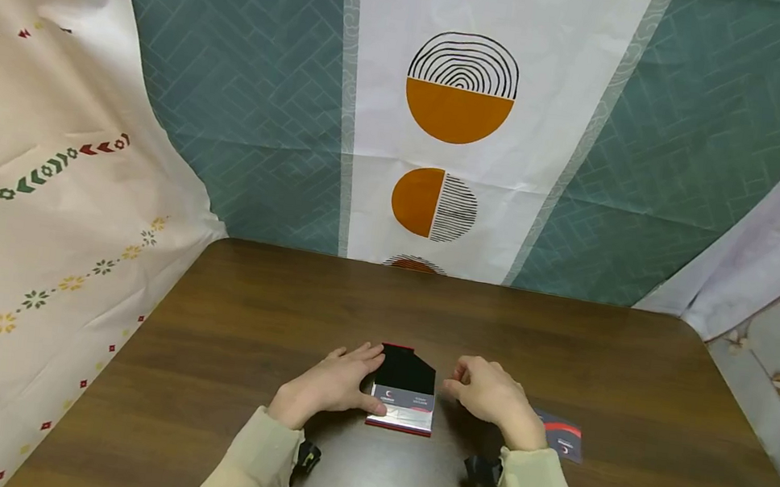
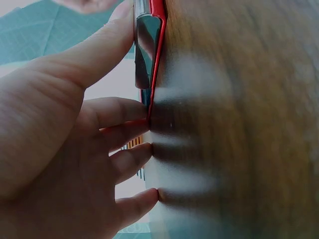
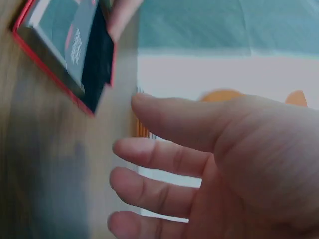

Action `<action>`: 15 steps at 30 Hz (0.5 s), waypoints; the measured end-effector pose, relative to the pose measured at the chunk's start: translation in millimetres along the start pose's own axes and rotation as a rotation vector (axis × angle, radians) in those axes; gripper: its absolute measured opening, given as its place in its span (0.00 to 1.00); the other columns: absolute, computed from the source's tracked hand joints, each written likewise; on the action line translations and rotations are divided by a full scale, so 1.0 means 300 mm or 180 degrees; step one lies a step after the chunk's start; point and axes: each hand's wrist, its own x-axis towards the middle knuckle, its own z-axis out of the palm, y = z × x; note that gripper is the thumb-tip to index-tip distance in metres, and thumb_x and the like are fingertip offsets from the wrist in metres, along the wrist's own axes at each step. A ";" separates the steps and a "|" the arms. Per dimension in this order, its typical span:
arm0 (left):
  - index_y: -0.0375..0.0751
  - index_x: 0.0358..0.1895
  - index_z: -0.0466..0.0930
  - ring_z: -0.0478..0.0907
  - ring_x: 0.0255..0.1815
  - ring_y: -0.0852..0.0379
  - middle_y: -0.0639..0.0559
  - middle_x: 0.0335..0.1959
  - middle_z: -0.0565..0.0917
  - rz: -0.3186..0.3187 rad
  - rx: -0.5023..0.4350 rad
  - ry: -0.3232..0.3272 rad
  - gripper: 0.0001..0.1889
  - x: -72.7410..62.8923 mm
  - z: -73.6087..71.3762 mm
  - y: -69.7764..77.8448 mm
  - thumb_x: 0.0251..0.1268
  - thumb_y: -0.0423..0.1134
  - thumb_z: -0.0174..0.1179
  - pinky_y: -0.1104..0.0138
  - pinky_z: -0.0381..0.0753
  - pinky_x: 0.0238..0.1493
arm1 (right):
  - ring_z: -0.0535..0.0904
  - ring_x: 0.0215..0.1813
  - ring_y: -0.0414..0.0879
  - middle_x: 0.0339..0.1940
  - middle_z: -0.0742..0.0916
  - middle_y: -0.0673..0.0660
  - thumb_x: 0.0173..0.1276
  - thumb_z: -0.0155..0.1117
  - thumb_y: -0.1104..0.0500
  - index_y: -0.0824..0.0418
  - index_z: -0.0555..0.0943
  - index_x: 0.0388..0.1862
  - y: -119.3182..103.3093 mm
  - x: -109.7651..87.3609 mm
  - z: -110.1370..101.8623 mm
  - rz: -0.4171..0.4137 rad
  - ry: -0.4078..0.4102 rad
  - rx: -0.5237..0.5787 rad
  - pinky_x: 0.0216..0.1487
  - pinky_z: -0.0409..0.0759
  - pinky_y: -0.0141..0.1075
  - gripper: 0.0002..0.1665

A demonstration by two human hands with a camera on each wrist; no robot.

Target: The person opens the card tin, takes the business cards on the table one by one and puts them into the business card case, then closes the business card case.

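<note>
An opened business card case [image 1: 407, 369] lies on the table in front of me, with a black inner flap, red edges and a silver metal pocket [image 1: 412, 419]. A dark grey card [image 1: 403, 399] with white print and a red stripe shows in the pocket. My left hand [image 1: 332, 381] rests at the case's left side, thumb on the metal pocket and fairly straight fingers by the flap and table. To the right of the case, apart from it, is my right hand [image 1: 489, 392]. Its fingers are loosely bent, and the right wrist view shows nothing in them.
A loose grey card [image 1: 565, 438] with a red stripe lies on the brown wooden table [image 1: 642, 388], partly behind my right wrist. Patterned cloth [image 1: 262, 98] hangs at the table's far edge, and more cloth hangs on both sides.
</note>
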 end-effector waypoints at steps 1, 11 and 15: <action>0.37 0.73 0.63 0.49 0.78 0.46 0.47 0.76 0.58 -0.0005 -0.0010 0.0010 0.47 -0.003 -0.001 -0.004 0.55 0.62 0.67 0.45 0.48 0.73 | 0.72 0.28 0.45 0.23 0.77 0.51 0.67 0.67 0.51 0.54 0.78 0.32 0.016 -0.013 -0.009 0.0078 0.0040 0.0038 0.28 0.68 0.40 0.10; 0.36 0.73 0.64 0.49 0.77 0.46 0.46 0.76 0.59 -0.0001 -0.0082 0.0045 0.47 -0.011 0.011 -0.005 0.55 0.60 0.68 0.45 0.48 0.73 | 0.77 0.51 0.62 0.49 0.82 0.61 0.70 0.58 0.38 0.63 0.75 0.54 0.218 -0.160 -0.094 0.0823 0.0391 0.0260 0.39 0.72 0.62 0.31; 0.36 0.73 0.64 0.49 0.77 0.45 0.45 0.76 0.59 0.0029 -0.0093 0.0053 0.47 -0.007 0.017 0.003 0.55 0.60 0.68 0.44 0.48 0.72 | 0.73 0.56 0.69 0.53 0.80 0.69 0.70 0.54 0.34 0.68 0.70 0.61 0.301 -0.231 -0.096 0.1023 0.0363 0.0326 0.42 0.71 0.67 0.40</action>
